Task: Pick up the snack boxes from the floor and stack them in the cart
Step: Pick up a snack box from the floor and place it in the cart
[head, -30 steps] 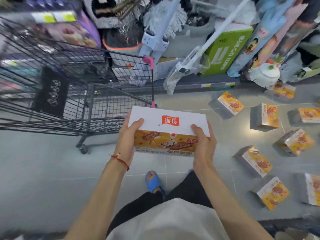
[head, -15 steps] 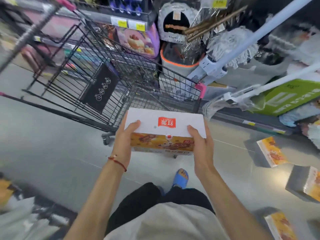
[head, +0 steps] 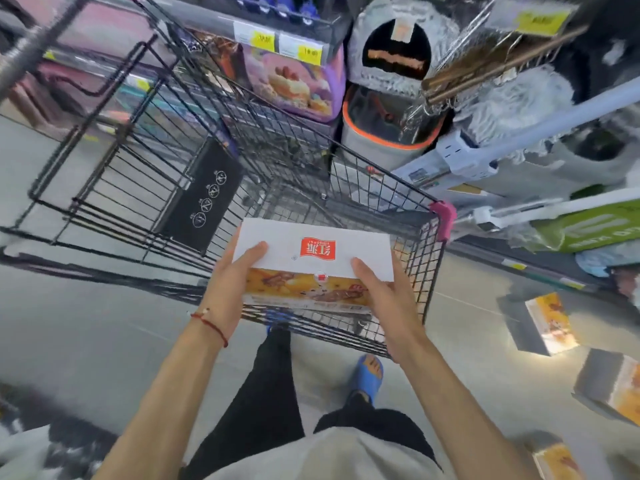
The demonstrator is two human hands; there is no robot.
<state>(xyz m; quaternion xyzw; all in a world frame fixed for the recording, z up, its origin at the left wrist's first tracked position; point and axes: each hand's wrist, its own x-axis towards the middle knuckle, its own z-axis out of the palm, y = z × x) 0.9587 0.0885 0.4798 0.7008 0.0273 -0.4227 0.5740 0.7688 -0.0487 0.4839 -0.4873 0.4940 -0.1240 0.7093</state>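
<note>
snack box (head: 313, 268) above near end of cart (head: 431, 271) | my left grip (head: 228, 289) and right grip (head: 388, 299) clasp its short ends, thumbs on top | likely light, stiff, slick card: end-hold suits

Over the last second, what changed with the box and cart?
The snack box moved from above the bare floor to over the cart's near rim. The left hand and right hand grip its ends as before; loose boxes stay on the floor.

Four snack boxes (head: 311, 258) (head: 550, 323) (head: 613, 386) (head: 557, 460), one cart (head: 431, 258), two hands (head: 227, 289) (head: 388, 299).
</note>
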